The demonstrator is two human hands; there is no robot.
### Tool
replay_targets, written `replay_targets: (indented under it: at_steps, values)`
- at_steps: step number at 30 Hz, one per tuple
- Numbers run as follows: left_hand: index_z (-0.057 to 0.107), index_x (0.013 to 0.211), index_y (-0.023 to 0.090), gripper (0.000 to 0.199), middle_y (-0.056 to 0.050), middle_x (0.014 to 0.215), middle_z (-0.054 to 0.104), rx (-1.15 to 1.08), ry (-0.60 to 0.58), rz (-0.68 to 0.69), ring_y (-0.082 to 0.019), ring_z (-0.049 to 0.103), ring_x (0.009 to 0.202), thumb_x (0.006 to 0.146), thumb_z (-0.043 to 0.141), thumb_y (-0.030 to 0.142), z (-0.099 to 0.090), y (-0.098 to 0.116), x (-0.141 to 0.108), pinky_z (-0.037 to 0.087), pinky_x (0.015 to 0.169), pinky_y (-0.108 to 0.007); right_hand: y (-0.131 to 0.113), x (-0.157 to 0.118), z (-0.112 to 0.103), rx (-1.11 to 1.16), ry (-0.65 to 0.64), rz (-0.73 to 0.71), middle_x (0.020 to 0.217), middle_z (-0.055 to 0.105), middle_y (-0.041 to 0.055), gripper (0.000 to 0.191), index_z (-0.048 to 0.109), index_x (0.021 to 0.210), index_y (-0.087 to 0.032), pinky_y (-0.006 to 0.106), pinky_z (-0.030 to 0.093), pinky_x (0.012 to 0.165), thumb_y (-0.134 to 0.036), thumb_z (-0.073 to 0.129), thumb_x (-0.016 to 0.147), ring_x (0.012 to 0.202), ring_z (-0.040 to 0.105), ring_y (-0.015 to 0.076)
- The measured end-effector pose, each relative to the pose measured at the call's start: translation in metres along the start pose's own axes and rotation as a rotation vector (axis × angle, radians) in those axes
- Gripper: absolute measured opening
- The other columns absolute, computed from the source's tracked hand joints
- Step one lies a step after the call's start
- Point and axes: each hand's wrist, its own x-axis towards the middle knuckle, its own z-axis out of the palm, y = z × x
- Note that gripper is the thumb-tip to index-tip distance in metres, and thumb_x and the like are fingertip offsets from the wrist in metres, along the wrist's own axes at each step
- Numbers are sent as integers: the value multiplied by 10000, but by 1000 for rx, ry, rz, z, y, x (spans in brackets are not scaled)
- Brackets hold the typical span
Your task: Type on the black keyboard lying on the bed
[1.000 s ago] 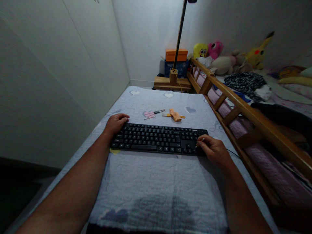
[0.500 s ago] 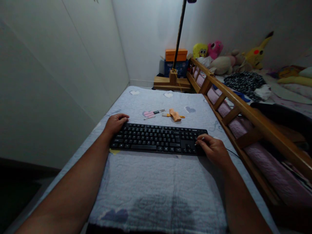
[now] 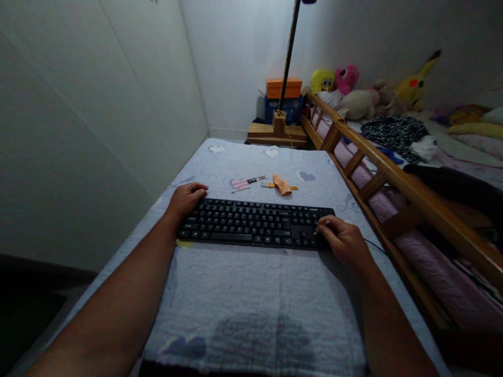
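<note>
A black keyboard [image 3: 243,222] lies flat across the blue quilted cover. My left hand [image 3: 189,199] is closed at its far left corner, thumb and fingers against the edge. Over the number pad at the right end, my right hand [image 3: 342,238] pinches a thin cotton swab [image 3: 327,223], whose white tip shows by the fingertips. Beyond the keyboard lie another cotton swab [image 3: 241,190], a small tool with a dark handle and metal end [image 3: 257,179], and an orange cloth [image 3: 282,185] draped over a yellow-handled brush [image 3: 268,185].
A wooden bed rail [image 3: 377,162] runs along the right, with plush toys [image 3: 357,102] and clothes behind it. At the far end stand a black pole on a wooden base [image 3: 259,132] and an orange box [image 3: 283,88]. The keyboard cable [image 3: 375,244] trails right.
</note>
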Motion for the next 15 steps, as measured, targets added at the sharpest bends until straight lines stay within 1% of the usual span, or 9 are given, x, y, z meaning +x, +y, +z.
replay_targets:
  at_steps: [8,15]
  values:
    - [791,846,192,333,-53,853,785,-5,-3,11,-277,694,866,656,619,405,0,-1,1,542,904,-408,-2,0,-1,-31,-19,-11,666,695,15,189,673,793,-221,282,421,594,-344,547,861,599,624,189]
    - [790,848,190,342,-60,857,786,-3,0,15,-285,699,887,657,612,410,1,-4,2,537,919,-409,-4,1,0,-15,3,-14,697,720,28,179,679,795,-224,284,443,609,-346,562,854,631,647,203]
